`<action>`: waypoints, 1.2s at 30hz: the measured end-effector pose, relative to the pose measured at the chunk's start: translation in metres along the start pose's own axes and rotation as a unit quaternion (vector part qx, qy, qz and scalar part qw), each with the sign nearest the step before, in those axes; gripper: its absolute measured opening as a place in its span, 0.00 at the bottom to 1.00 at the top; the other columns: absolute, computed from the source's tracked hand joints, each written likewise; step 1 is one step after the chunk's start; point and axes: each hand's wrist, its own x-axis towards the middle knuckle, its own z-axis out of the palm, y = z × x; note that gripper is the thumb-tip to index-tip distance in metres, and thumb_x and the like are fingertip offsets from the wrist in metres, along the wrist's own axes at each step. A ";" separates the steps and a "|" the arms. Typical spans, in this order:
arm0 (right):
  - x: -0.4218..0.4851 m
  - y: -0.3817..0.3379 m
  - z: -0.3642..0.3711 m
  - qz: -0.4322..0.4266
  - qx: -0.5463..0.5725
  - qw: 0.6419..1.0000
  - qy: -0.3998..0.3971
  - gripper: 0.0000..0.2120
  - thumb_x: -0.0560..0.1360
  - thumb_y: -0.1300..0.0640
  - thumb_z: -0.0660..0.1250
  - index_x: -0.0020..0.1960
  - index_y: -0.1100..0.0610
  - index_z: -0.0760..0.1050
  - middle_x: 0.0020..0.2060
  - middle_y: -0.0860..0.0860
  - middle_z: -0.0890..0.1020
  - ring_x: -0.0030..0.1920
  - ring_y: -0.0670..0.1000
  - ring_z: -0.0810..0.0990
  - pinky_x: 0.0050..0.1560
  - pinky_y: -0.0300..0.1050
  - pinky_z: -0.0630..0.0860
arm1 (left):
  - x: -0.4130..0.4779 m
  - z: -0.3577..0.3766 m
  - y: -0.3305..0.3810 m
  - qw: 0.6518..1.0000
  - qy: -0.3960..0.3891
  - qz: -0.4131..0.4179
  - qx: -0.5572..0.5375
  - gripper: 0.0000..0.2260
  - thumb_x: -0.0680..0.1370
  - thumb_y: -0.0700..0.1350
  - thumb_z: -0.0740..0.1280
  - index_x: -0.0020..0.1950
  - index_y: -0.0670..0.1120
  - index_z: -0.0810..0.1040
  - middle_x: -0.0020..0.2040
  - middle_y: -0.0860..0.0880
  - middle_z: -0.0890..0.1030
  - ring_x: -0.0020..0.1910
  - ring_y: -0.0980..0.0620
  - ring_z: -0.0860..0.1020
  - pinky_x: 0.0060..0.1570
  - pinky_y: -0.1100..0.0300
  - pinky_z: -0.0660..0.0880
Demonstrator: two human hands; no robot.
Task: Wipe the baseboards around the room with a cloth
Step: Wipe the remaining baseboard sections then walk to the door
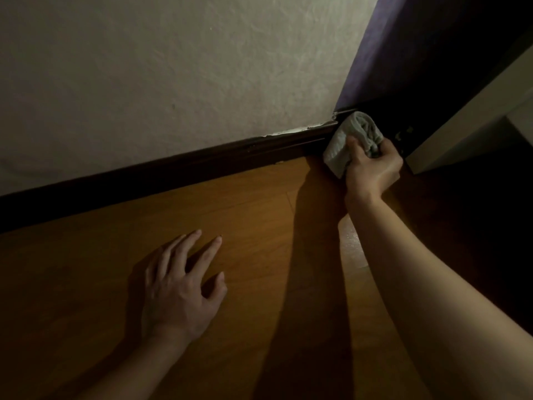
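Gripping the bunched cloth (pixel 350 141) in the right hand (pixel 372 166), pressing it to the dark baseboard (pixel 173 168) at the corner, with the left hand (pixel 181 287) splayed open over the wood floor (pixel 259 212). Could snag on the chipped top edge, or miss the shadowed corner.

A single head-worn camera looks steeply down and forward, close over the wooden floor (pixel 245 215), toward the room's corner baseboard (pixel 202 163).
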 end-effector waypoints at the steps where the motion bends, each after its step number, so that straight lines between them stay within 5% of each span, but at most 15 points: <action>1: -0.001 0.001 0.001 0.000 -0.005 1.000 0.007 0.08 0.72 0.51 0.76 0.50 0.49 0.82 0.39 0.38 0.80 0.42 0.34 0.79 0.52 0.36 0.79 | 0.000 0.000 0.000 1.000 -0.001 0.000 -0.002 0.27 0.76 0.63 0.55 0.74 0.60 0.73 0.74 0.49 0.71 0.73 0.44 0.66 0.65 0.36 0.68; 4: -0.012 0.006 0.006 0.004 -0.013 1.000 0.003 0.06 0.73 0.53 0.75 0.49 0.49 0.81 0.37 0.37 0.79 0.39 0.33 0.77 0.42 0.27 0.74 | 0.000 0.000 0.001 1.000 -0.008 0.000 -0.006 0.27 0.76 0.63 0.55 0.74 0.60 0.72 0.74 0.49 0.71 0.73 0.44 0.67 0.65 0.36 0.67; 10: -0.036 0.009 0.019 0.012 -0.005 1.000 -0.004 0.05 0.73 0.56 0.73 0.45 0.47 0.79 0.37 0.41 0.82 0.40 0.38 0.80 0.48 0.43 0.81 | 0.003 -0.002 0.002 1.000 -0.019 -0.004 -0.008 0.27 0.75 0.63 0.55 0.73 0.60 0.73 0.74 0.50 0.71 0.73 0.44 0.66 0.65 0.35 0.68; 17: -0.072 0.012 0.031 -0.006 0.000 0.991 -0.137 0.07 0.71 0.53 0.77 0.47 0.44 0.81 0.40 0.42 0.84 0.44 0.40 0.82 0.48 0.48 0.83 | 0.003 -0.001 0.001 1.000 -0.026 -0.005 -0.016 0.27 0.76 0.64 0.55 0.74 0.62 0.71 0.75 0.52 0.69 0.75 0.47 0.64 0.67 0.36 0.67; 23: -0.089 -0.005 0.022 0.083 0.083 0.961 -0.250 0.11 0.70 0.54 0.79 0.51 0.49 0.83 0.46 0.49 0.87 0.50 0.50 0.85 0.53 0.55 0.83 | 0.002 -0.015 0.002 0.997 -0.077 0.000 -0.030 0.26 0.78 0.64 0.55 0.74 0.60 0.71 0.77 0.51 0.66 0.75 0.47 0.62 0.70 0.40 0.64; 29: -0.120 -0.040 0.012 0.164 0.194 0.938 -0.235 0.06 0.74 0.60 0.75 0.50 0.56 0.82 0.44 0.53 0.86 0.45 0.54 0.86 0.43 0.47 0.82 | -0.001 -0.058 0.009 0.984 -0.167 -0.005 0.054 0.28 0.83 0.65 0.46 0.82 0.59 0.52 0.83 0.47 0.49 0.81 0.46 0.51 0.77 0.47 0.52; 33: -0.140 -0.063 0.013 0.208 0.219 0.918 -0.258 0.08 0.75 0.59 0.74 0.53 0.59 0.82 0.48 0.58 0.86 0.47 0.56 0.86 0.44 0.50 0.82 | -0.004 -0.084 0.010 0.990 -0.130 -0.029 0.053 0.26 0.84 0.59 0.48 0.79 0.60 0.41 0.82 0.46 0.56 0.78 0.46 0.59 0.75 0.50 0.58; 36: -0.150 -0.097 0.008 0.212 0.225 0.906 -0.290 0.10 0.75 0.58 0.73 0.55 0.60 0.82 0.45 0.56 0.86 0.46 0.57 0.84 0.42 0.49 0.80 | -0.003 -0.120 0.013 0.997 -0.062 -0.053 -0.010 0.28 0.79 0.63 0.52 0.78 0.58 0.66 0.69 0.46 0.77 0.66 0.43 0.75 0.64 0.46 0.72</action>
